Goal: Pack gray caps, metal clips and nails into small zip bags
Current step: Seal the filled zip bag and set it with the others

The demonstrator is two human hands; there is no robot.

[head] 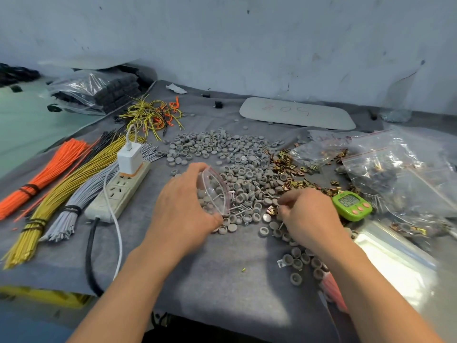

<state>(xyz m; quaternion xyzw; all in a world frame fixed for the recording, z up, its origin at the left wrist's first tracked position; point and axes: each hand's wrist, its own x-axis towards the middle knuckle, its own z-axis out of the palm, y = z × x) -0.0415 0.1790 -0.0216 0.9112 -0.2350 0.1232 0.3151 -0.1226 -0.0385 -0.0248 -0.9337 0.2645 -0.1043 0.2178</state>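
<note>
Sprawling felt mat under gray caps, scuffed wall behind

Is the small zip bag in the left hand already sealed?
No, the left hand holds the zip bag with its red-lined mouth gaping open toward the gray caps.

— How's the light?
— Bright, cool and even, from above. Only a soft shadow lies on the near gray surface.
— Glare?
— The stack of clear bags at near right blows out white, and the filled zip bags at right glint.
— Sharpness?
— Slightly soft overall. The edges bow and the corners blur.
</note>
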